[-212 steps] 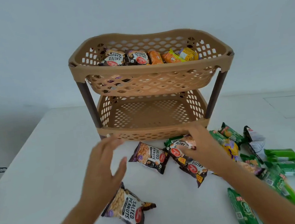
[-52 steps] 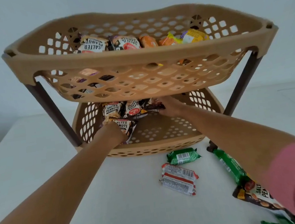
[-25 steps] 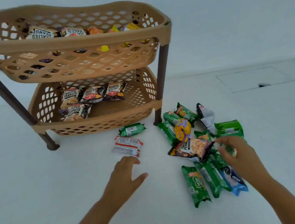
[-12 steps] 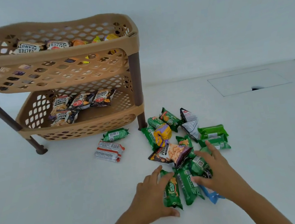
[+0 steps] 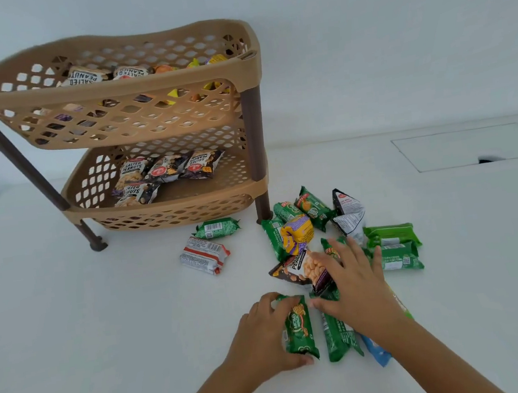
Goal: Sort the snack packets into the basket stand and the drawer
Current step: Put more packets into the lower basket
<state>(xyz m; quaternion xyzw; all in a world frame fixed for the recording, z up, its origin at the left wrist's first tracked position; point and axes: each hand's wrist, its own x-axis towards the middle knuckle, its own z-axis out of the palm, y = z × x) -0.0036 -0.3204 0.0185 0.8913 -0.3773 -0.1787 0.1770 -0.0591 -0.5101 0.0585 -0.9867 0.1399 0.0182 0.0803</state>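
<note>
A tan two-tier basket stand (image 5: 154, 82) stands on the white table at the left. Its top tier holds peanut and orange packets (image 5: 127, 72); its lower tier holds several salted peanut packets (image 5: 164, 171). A heap of mostly green snack packets (image 5: 392, 242) lies right of the stand. My left hand (image 5: 263, 334) curls around a green biscuit packet (image 5: 298, 327) lying on the table. My right hand (image 5: 354, 282) is spread flat over the heap, its fingers on a salted peanut packet (image 5: 301, 270) and another green packet (image 5: 338, 336).
A small green packet (image 5: 216, 228) and a red-and-white packet (image 5: 204, 255) lie in front of the stand. A blue packet (image 5: 377, 352) pokes out under my right forearm. A flush panel (image 5: 471, 146) with a finger notch sits in the tabletop at the far right.
My hands left the lower tier, where they had been placing peanut packets, and came down on the heap. Since half a second ago my left hand has closed around the green biscuit packet.
</note>
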